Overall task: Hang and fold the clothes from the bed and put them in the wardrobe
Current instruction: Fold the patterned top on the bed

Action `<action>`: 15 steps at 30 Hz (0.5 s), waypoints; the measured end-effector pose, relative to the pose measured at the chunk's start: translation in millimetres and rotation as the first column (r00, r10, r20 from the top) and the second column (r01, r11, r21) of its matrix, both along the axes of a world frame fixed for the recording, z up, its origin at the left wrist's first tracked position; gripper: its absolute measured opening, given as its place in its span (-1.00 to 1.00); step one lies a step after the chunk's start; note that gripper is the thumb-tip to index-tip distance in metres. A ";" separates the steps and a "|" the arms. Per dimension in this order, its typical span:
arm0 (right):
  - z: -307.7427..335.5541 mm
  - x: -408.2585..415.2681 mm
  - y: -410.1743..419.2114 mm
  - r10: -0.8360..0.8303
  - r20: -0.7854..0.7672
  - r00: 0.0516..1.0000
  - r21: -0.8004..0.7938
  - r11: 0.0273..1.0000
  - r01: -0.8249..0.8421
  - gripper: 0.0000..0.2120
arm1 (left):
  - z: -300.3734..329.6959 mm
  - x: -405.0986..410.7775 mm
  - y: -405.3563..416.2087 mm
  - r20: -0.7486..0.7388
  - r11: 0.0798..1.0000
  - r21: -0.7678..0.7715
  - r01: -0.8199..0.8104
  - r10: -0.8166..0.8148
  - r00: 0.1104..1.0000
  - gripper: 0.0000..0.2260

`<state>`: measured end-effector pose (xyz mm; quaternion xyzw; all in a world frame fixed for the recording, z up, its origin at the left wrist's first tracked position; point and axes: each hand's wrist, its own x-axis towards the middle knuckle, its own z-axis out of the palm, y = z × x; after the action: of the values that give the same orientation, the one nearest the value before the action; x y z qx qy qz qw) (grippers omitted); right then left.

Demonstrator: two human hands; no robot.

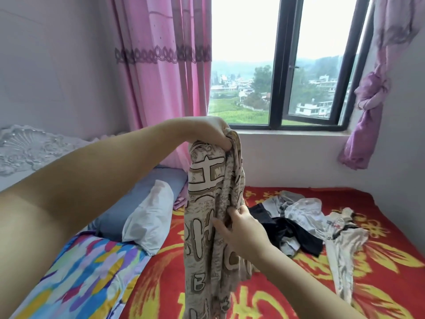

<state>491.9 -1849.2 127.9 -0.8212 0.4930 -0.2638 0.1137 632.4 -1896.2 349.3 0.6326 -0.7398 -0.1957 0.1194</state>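
You are holding the beige printed garment [211, 203] up above the bed [379, 261], your left hand [215, 132] gripping its top with curled fingers. Your right hand [241, 229] is pinching a fold lower down. More clothes [299, 222] are lying in a heap on the red blanket just beside it.

Your bed [379, 261] wears a red blanket with yellow flowers. On it lie a heap of black, grey and white clothes [292, 224], a pale garment [342, 247] beside them, two pillows [147, 208] and a multicoloured quilt [85, 279].
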 end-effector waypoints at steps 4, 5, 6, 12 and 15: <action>0.3 17.0 -27.9 -0.083 0.178 0.980 0.173 0.984 0.052 -0.56 | 1.9 -7.7 1.5 0.009 0.999 0.022 0.032 -0.032 0.999 -0.81; -0.2 13.4 -35.9 -0.082 0.205 0.975 0.184 0.982 0.044 -0.63 | 3.8 -4.7 1.3 0.031 0.999 0.014 0.040 -0.041 0.999 -0.82; -2.1 7.1 -43.9 -0.074 0.209 0.975 0.175 0.984 0.037 -0.70 | 5.6 0.7 0.8 0.068 0.999 -0.004 0.043 -0.043 0.997 -0.84; -3.7 -55.3 -80.3 0.010 0.105 0.994 0.079 0.997 -0.019 -0.75 | -4.7 55.4 -0.3 0.212 0.996 -0.078 0.051 -0.033 0.977 -0.78; 2.8 -82.3 -91.0 0.013 0.184 0.983 0.079 0.996 -0.028 -0.71 | -18.1 74.3 -2.7 0.192 0.996 -0.082 0.037 -0.020 0.981 -0.76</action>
<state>409.5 -1940.2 130.7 -0.7932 0.4822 -0.3168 0.1948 706.7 -1898.9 331.2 0.6321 -0.7645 -0.1040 0.0719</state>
